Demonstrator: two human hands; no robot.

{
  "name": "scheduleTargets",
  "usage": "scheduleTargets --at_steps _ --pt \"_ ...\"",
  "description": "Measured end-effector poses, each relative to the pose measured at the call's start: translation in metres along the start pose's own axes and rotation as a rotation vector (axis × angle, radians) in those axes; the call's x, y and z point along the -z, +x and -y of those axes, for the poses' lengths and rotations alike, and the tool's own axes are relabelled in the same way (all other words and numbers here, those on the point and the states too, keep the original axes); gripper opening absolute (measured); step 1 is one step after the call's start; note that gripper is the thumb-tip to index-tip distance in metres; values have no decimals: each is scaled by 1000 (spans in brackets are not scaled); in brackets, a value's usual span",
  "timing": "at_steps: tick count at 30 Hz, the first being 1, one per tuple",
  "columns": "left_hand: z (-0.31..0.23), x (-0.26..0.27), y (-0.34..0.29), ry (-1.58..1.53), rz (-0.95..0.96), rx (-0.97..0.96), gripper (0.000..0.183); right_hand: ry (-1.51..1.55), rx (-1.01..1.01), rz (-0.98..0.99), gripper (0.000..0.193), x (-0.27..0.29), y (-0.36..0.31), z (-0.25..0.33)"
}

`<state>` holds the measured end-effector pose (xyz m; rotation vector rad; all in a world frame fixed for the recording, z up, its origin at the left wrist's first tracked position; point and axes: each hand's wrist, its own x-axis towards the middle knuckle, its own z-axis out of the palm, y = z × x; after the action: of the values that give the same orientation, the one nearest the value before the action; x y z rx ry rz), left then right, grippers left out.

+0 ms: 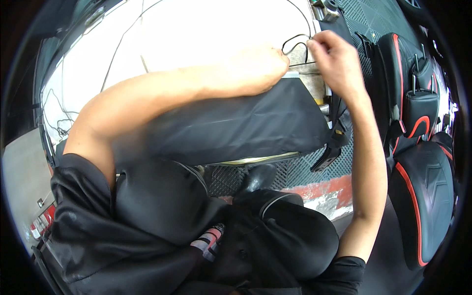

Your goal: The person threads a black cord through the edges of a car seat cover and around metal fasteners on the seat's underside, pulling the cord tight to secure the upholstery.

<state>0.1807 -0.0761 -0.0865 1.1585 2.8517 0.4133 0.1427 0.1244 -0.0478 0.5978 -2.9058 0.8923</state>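
A thin black cord (286,41) loops between my two hands at the far edge of the dark-covered bench. My left hand (273,65) is closed in a fist, with the cord running out by its fingers. To its right, my right hand (336,59) pinches the cord between thumb and fingertips. My left forearm reaches across a bright white surface (191,39), which is washed out by glare. Below the left forearm, a black cover (236,125) drapes the near side of the bench.
Black seats with red trim (418,196) stand to the right, with headrests (421,105) on the upper one. Metal parts (328,9) lie at the bench's far right corner. More thin cord (61,127) is tangled at the left. Grey mats (378,24) cover the floor.
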Motion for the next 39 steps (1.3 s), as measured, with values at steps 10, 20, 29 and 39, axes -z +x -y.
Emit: scheduleTargets --at_steps 10,20,29,39 --pt "28 21 17 103 47 -153 22 -31 -202 -50 27 29 -22 -27" --pt "42 35 45 -91 246 -231 22 131 -317 -75 56 -2 -49 11" --pt "49 34 43 -117 261 -229 22 -189 -59 53 32 -52 -72 45" --pt "54 37 48 -95 213 -219 23 174 -417 124 27 -64 -56 49"
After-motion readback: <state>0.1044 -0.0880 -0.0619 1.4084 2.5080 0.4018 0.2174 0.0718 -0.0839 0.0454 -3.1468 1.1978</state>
